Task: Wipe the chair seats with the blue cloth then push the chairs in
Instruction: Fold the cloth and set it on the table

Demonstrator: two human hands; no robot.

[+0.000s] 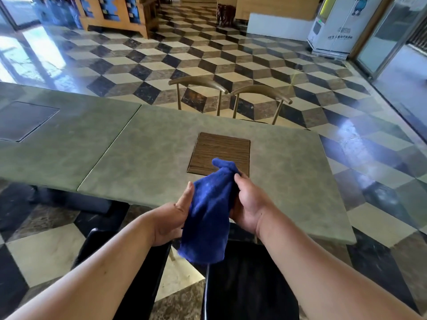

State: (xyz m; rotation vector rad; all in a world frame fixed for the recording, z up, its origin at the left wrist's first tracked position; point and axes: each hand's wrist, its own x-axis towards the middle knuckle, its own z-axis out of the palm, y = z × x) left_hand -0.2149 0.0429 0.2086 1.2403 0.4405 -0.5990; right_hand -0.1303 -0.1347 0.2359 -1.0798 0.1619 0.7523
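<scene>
The blue cloth [209, 215] hangs bunched between both hands above the near edge of the grey-green table [147, 158]. My left hand [172, 221] grips its left side with the thumb raised. My right hand [248, 207] pinches its upper right part. Below my arms stand two black chair seats, one on the left [138, 285] and one on the right [249, 285], pulled out from the table. Across the table two chairs with gold curved backs, the left one [198, 83] and the right one [261, 92], sit close against the far edge.
A brown wooden panel [219, 153] is set into the tabletop, and a dark panel [23, 121] into the adjoining table at left. The floor is a checkered cube pattern. A white machine [332, 31] and glass doors [392, 38] stand at the far right, and a wooden counter [120, 15] at the back.
</scene>
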